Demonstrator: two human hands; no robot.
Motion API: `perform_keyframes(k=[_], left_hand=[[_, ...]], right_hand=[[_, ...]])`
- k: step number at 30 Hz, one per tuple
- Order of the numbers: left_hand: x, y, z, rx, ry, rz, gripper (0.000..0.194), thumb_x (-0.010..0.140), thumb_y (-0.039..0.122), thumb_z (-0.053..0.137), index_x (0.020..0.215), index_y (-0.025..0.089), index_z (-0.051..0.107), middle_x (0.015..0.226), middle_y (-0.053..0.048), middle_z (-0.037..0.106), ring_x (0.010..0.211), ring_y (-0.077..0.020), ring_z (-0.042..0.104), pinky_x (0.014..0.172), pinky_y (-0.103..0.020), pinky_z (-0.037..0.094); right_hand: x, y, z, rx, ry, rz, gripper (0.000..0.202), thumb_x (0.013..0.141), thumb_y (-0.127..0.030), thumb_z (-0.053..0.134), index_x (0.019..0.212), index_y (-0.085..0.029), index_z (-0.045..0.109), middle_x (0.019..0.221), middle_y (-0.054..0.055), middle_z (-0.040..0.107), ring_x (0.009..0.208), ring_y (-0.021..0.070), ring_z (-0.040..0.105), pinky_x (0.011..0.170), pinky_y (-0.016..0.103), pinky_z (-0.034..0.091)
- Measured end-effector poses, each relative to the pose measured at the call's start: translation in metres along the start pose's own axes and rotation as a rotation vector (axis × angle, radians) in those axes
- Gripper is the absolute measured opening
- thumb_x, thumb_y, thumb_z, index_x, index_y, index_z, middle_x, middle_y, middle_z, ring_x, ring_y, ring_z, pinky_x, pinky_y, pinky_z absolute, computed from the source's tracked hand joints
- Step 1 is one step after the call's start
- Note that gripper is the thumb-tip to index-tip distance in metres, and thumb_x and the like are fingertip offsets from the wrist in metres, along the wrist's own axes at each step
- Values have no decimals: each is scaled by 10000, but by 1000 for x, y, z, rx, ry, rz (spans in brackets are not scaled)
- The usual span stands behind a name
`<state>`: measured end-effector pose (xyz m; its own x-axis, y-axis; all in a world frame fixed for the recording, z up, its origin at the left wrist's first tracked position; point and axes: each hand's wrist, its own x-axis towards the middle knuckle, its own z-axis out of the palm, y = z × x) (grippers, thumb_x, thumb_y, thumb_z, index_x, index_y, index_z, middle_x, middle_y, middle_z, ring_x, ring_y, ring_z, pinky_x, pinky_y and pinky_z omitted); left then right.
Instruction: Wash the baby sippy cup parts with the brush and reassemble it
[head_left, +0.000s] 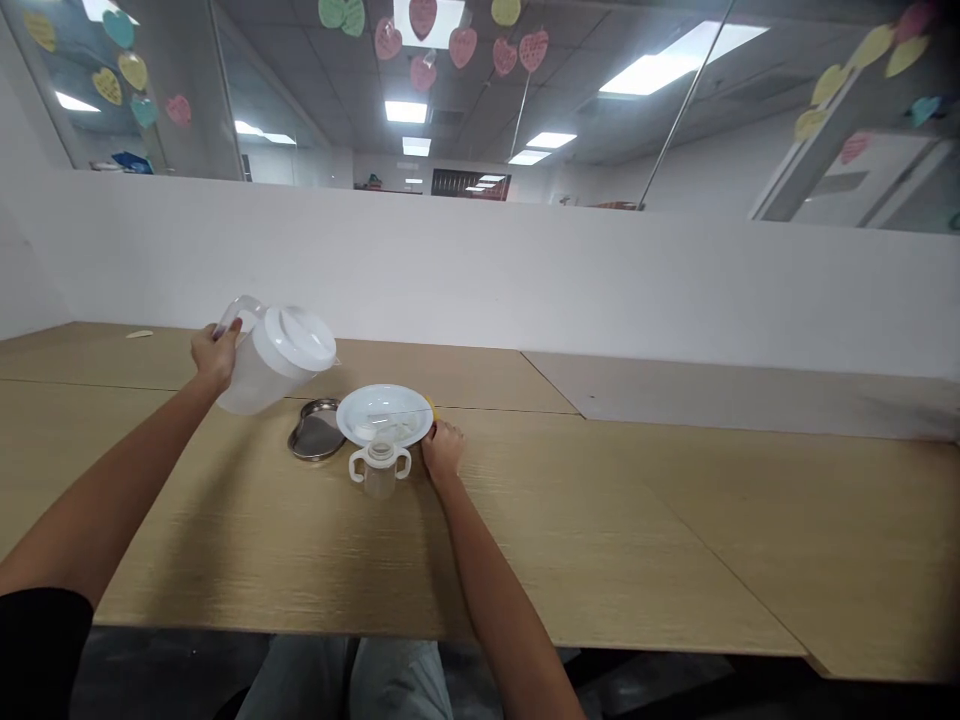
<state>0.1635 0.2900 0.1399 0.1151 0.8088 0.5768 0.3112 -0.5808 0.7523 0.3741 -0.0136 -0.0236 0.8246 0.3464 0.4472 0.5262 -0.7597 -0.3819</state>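
Observation:
My left hand (215, 355) is wrapped round the clear handle of a translucent plastic pitcher (264, 375) with a white lid. Raised above the table, the pitcher tilts with its spout toward a white bowl (360, 403). Clear or whitish items lie in the bowl, too indistinct to name. At the bowl's right rim, my right hand (444, 448) is closed, its fingertips partly hidden; a small yellow piece (430, 405) shows just beyond them. In front of the bowl stands a clear two-handled cup (380, 480) with a white collar. A kidney-shaped metal tray (316, 437) sits left of the bowl.
The wooden table (600, 530) has panel seams and a front edge close to my legs. A white wall (480, 270) rises behind it, with glass and heart-shaped notes above. A small pale flat piece (140, 334) lies at the far left.

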Motion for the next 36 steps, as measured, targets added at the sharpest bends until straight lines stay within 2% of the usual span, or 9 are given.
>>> perform_keyframes(k=[3, 6, 9, 12, 16, 21, 28, 32, 36], left_hand=[[1, 31, 9, 16, 18, 40, 350, 750, 474, 592, 669, 151, 486, 584, 57, 382, 634, -92, 336, 565, -237, 266], [-5, 62, 18, 68, -54, 214, 260, 737, 415, 607, 691, 168, 541, 603, 30, 453, 645, -126, 403, 602, -259, 289], [-12, 87, 24, 110, -108, 388, 155, 742, 329, 567, 686, 189, 529, 671, -11, 506, 695, -169, 458, 655, -287, 318], [-19, 106, 29, 143, -147, 510, 135, 769, 305, 526, 710, 184, 529, 754, -39, 531, 751, -187, 472, 709, -302, 332], [-28, 122, 31, 158, -189, 641, 242, 823, 393, 516, 714, 178, 536, 763, -46, 517, 789, -198, 464, 741, -312, 325], [-38, 134, 32, 168, -222, 772, 306, 844, 458, 512, 706, 187, 545, 769, -54, 522, 796, -211, 461, 725, -322, 325], [-46, 138, 33, 191, -237, 840, 327, 847, 477, 503, 710, 184, 552, 761, -57, 522, 777, -213, 464, 708, -326, 326], [-41, 129, 33, 157, -219, 783, 282, 829, 433, 524, 699, 183, 538, 750, -50, 517, 773, -204, 466, 702, -312, 323], [-34, 110, 32, 63, -189, 596, 196, 777, 341, 562, 673, 180, 522, 718, -23, 510, 720, -169, 456, 682, -286, 322]], right_hand=[[0, 0, 0, -4, 10, 2, 275, 887, -213, 418, 903, -142, 683, 923, 103, 689, 875, 221, 583, 722, 294, 328], [0, 1, 0, -3, 3, 2, 269, 882, -211, 426, 906, -139, 684, 930, 106, 688, 881, 219, 581, 729, 290, 331], [0, 1, 0, -7, -6, -1, 262, 878, -209, 432, 918, -138, 681, 934, 106, 687, 885, 219, 581, 737, 286, 336], [0, 1, 1, -6, -11, -3, 268, 882, -208, 421, 924, -138, 677, 935, 106, 686, 890, 218, 581, 740, 283, 342], [0, 1, 1, 3, -17, -15, 267, 878, -195, 417, 915, -131, 674, 935, 107, 687, 897, 218, 582, 741, 280, 344], [0, 0, -1, 13, -43, -9, 261, 873, -193, 421, 904, -126, 672, 915, 115, 687, 895, 215, 583, 740, 277, 347], [0, -1, -4, 18, -48, -10, 264, 873, -195, 417, 891, -126, 671, 911, 114, 688, 881, 211, 584, 733, 276, 350], [0, -1, -5, 13, -52, -21, 264, 875, -195, 417, 901, -127, 671, 920, 110, 689, 889, 216, 584, 734, 280, 350], [0, 0, -4, 8, -47, -43, 259, 873, -188, 422, 918, -131, 671, 924, 107, 690, 900, 218, 581, 742, 279, 350]])
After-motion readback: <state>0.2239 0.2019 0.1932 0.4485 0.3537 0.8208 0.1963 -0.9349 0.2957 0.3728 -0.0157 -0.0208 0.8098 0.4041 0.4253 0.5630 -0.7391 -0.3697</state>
